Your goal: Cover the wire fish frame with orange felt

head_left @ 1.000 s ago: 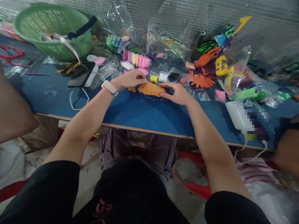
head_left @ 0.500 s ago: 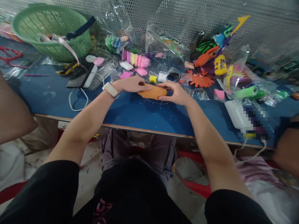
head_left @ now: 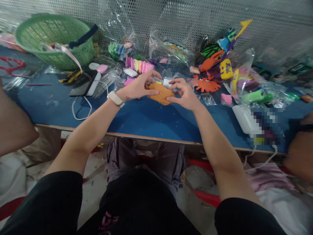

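A flattened orange piece of modelling clay [head_left: 160,94] is held between my two hands, over the blue table. My left hand [head_left: 143,86] grips its left end, thumb on the near face and fingers partly hidden behind. At its right end my right hand [head_left: 184,94] pinches it between thumb and curved fingers. Thin wire strands show along the clay's edges. Just beyond lie a small yellow clay piece [head_left: 158,82], a white packet [head_left: 167,82] and a pink piece [head_left: 129,81]. An orange clay crab [head_left: 207,84] sits to the right of my right hand.
A green basket [head_left: 55,40] stands at the back left, with a phone [head_left: 84,85] and white cable before it. Bagged clay and finished figures line the mesh wall [head_left: 141,19]. A white device [head_left: 242,118] lies right. Other people's arms [head_left: 16,120] flank the table.
The orange clay has been lifted and tilted; it looks shorter and more bent. My left fingers have spread upward, and the wire in front of the clay has moved up with it.
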Tool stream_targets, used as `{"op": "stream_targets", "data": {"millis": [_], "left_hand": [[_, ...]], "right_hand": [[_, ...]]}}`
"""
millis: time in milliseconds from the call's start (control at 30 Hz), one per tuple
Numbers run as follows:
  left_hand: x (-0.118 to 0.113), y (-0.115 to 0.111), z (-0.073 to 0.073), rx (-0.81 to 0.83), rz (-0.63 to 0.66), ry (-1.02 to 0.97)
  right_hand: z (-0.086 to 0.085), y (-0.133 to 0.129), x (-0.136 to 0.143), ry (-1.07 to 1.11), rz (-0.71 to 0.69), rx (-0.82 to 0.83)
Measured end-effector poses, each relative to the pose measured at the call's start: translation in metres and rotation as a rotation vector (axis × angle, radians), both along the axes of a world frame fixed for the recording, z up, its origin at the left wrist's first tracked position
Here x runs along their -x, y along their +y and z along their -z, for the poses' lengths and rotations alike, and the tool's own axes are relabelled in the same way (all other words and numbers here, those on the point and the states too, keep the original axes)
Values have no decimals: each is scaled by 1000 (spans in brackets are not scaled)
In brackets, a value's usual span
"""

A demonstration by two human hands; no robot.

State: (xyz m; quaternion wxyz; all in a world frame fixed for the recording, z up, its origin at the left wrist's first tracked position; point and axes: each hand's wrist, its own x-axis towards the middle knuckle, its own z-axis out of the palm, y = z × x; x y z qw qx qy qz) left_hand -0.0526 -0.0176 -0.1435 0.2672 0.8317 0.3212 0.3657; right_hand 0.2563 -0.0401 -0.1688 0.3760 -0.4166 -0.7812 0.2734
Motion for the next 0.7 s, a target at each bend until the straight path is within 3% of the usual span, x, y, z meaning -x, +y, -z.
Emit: {"op": "stream_targets", "data": {"millis": [133,367,533,700], "left_hand": [[-2,1,0,46,127,-16],[-7,-1,3,4,100,-100],[-11,-9,1,-9,81,-115],[-14,-9,4,-44,117,-110]], "right_hand": [[0,1,-1,25,-7,-17],[-4,0,2,0,70,-67],[-5,-1,2,77,-10,-37],[-7,-4,6,140,13,-11]]}}
